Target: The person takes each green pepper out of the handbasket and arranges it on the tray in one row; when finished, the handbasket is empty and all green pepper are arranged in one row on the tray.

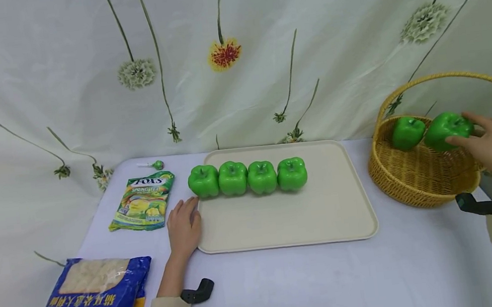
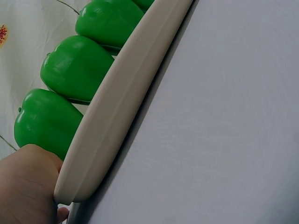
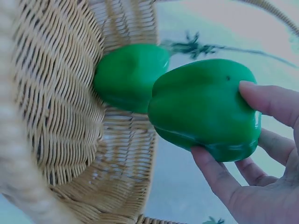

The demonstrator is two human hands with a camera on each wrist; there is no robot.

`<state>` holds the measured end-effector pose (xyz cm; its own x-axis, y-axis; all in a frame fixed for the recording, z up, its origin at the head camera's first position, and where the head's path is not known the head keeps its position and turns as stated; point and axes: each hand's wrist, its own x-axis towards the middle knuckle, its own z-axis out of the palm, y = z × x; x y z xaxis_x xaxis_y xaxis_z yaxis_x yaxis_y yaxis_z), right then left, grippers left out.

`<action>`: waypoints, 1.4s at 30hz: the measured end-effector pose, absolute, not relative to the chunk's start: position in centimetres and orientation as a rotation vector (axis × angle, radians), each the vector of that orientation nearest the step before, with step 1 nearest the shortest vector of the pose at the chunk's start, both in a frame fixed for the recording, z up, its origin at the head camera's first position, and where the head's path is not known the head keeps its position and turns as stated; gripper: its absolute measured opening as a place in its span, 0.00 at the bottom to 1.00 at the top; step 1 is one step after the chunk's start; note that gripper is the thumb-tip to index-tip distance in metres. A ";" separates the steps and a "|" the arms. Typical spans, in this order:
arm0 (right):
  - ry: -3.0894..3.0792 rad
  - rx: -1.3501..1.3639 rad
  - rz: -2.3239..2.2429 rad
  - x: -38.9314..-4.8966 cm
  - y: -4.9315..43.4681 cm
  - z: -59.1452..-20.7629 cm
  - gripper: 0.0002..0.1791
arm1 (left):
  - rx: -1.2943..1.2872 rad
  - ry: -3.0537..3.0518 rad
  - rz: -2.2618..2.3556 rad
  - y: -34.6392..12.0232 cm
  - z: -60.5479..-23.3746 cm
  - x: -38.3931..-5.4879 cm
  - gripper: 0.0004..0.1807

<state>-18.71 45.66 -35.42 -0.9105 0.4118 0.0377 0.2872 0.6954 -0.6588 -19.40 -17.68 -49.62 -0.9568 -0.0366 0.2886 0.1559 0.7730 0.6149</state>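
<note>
My right hand (image 1: 490,138) grips a green bell pepper (image 1: 448,131) between thumb and fingers, held up over the wicker basket (image 1: 430,173). In the right wrist view the thumb presses one side of this pepper (image 3: 205,107) and fingers support the other. Another green bell pepper (image 1: 408,133) lies inside the basket against its far wall. On the beige tray (image 1: 281,220) several green bell peppers (image 1: 232,178) stand in a row along the back left. My left hand (image 1: 185,227) rests at the tray's left edge, fingertips close to the leftmost pepper (image 1: 203,181).
Left of the tray lie a Fox's candy bag (image 1: 144,203) and a green lollipop (image 1: 156,164). An orecchiette pasta bag (image 1: 85,306) lies at the front left. The basket's tall handle (image 1: 456,75) arches over its opening. A floral cloth (image 1: 265,80) hangs behind the table.
</note>
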 end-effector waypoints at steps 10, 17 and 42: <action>-2.604 -0.527 1.120 -15.6 42.2 -35.2 0.39 | -0.092 -2.694 -0.958 -17.7 -49.7 -19.5 0.22; -2.556 -0.372 1.203 -15.3 39.9 -35.8 0.38 | -0.096 -2.683 -0.962 -17.8 -49.7 -19.5 0.22; -2.575 0.261 1.432 -20.2 26.2 -37.4 0.37 | -0.093 -2.677 -0.972 -17.7 -49.6 -19.5 0.22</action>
<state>-20.24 26.21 -37.44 -0.9678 -0.0640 0.2435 -0.2406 0.5198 -0.8197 -19.47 -17.67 -49.56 -0.9556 -0.0384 0.2922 0.1579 0.7702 0.6179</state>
